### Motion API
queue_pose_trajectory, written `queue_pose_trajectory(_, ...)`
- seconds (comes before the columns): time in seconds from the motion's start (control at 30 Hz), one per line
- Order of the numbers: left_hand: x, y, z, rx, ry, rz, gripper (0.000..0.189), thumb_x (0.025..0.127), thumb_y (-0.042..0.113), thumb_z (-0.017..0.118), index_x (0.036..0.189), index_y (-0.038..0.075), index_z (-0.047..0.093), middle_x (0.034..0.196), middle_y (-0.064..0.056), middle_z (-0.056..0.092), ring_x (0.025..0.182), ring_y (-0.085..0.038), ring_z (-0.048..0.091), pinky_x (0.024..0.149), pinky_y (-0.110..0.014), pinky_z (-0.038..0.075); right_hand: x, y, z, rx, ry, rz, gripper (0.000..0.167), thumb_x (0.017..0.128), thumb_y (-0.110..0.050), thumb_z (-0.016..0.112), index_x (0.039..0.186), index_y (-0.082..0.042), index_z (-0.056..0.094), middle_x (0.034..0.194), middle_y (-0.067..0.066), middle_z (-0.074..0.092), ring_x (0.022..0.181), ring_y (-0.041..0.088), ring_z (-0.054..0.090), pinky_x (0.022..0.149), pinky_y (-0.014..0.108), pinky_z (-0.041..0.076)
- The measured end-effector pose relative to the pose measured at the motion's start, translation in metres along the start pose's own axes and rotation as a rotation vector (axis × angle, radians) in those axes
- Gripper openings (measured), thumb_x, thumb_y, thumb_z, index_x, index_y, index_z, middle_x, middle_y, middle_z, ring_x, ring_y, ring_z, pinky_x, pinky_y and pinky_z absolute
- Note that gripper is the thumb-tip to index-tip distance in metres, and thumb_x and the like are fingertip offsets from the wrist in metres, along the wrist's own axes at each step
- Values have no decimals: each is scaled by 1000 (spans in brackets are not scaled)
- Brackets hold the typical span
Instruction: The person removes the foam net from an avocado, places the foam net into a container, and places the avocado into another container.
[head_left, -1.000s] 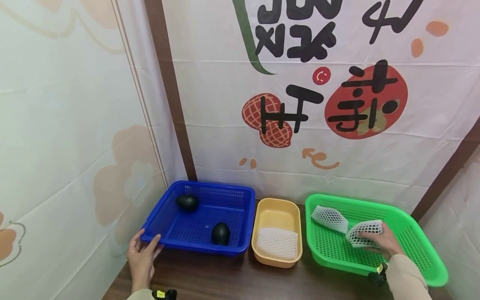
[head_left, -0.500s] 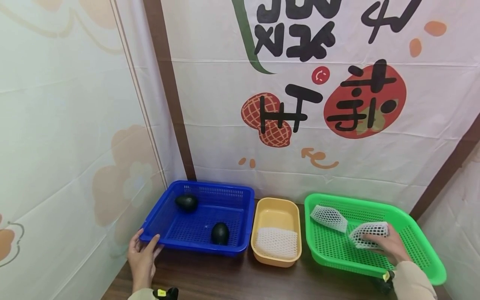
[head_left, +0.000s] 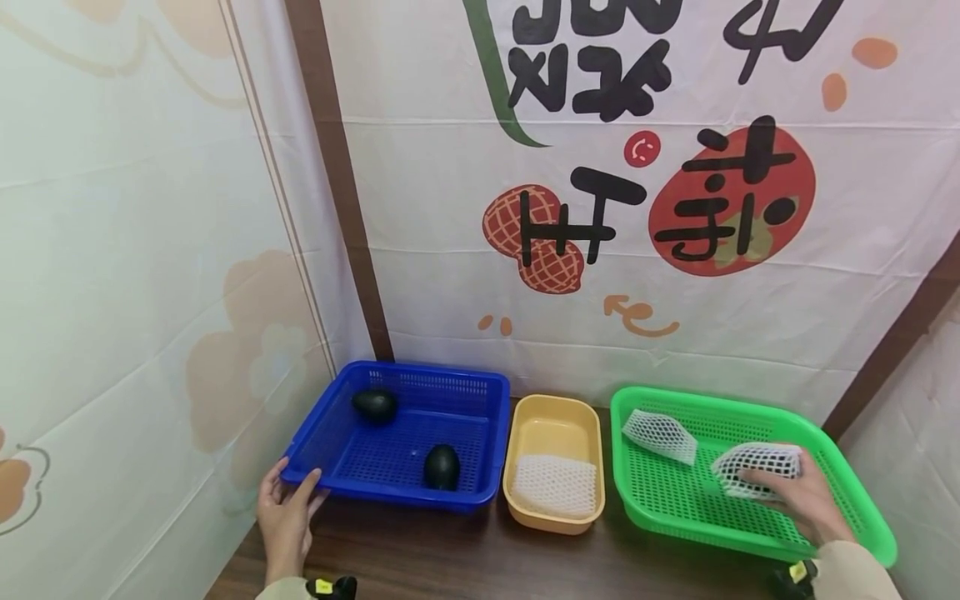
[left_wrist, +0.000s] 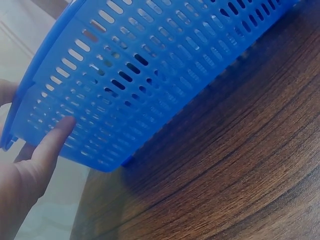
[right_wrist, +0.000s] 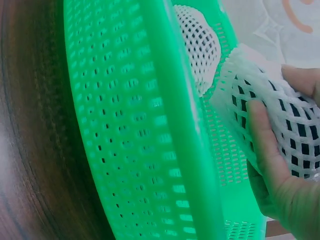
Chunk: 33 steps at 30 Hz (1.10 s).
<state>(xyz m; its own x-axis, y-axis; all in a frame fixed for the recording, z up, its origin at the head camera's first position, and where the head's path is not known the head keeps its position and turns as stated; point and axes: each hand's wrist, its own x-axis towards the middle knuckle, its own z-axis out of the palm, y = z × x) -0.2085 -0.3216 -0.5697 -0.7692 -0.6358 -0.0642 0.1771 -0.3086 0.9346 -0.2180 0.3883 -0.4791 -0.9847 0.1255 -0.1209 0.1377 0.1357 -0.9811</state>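
My left hand [head_left: 283, 521] holds the near left corner of the blue basket [head_left: 390, 495]. In the left wrist view its thumb [left_wrist: 54, 141] lies against the slotted wall, fingers at the rim. Two dark avocados [head_left: 374, 406] lie in that basket, one at the back left, one near the front. Over the green basket [head_left: 750, 540], my right hand [head_left: 817, 504] grips an avocado in a white foam net [right_wrist: 295, 112]; dark skin shows through the mesh. Another foam net [head_left: 660, 436] rests at the green basket's back left, dark showing through its holes.
Between the two baskets stands a small yellow tray [head_left: 555, 425] with white foam netting [head_left: 553, 485] lying flat in its front half. All three containers sit on a dark wooden table [head_left: 450, 558]. A printed cloth [head_left: 435, 283] hangs behind, another at the left.
My right hand has moved to the right over the green basket, carrying the netted avocado away from the other foam net. My left hand has stayed at the blue basket's corner.
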Motion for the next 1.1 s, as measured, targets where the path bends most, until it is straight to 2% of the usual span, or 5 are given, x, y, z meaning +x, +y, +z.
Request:
queue_pose_trajectory(0.07,24,-27,-14,-29,-6,23,77,76,6,84,141,21,46,140,-12,38,113,-22,52,74,-35,58,-3,-1,0,30,-1,-5,60,83,-4,76,124,-5,31,108,10,54,83,13,64,82,46,56)
queue_pose_trajectory(0.13,27,-31,-17,-53,-20,30,77,75,7,84,141,22,47,139,-11,39,116,-23,52,74,-36,58,-6,-3,1,59,-1,-10,58,83,-1,75,123,-5,32,103,2,56,83,13,65,81,45,56)
queue_pose_trajectory(0.3,-3,2,-1,-19,-14,18,71,82,2,77,143,20,45,142,-12,38,120,-25,49,78,-35,57,-12,-5,5,81,10,-14,56,84,1,74,122,-8,34,96,-7,58,82,10,64,78,41,58)
queue_pose_trajectory(0.67,19,-18,-17,-11,-63,54,69,79,4,81,138,25,49,133,-6,46,103,-13,59,74,-35,58,-18,-11,20,104,24,-14,56,83,-2,76,121,-20,39,97,-9,58,83,9,64,77,39,58)
queue_pose_trajectory(1.1,-13,17,3,84,-16,3,73,80,10,81,141,14,41,140,-17,39,99,-12,57,71,-26,58,-23,-12,44,5,55,-24,62,81,-8,80,124,-15,36,104,0,54,83,8,62,75,37,58)
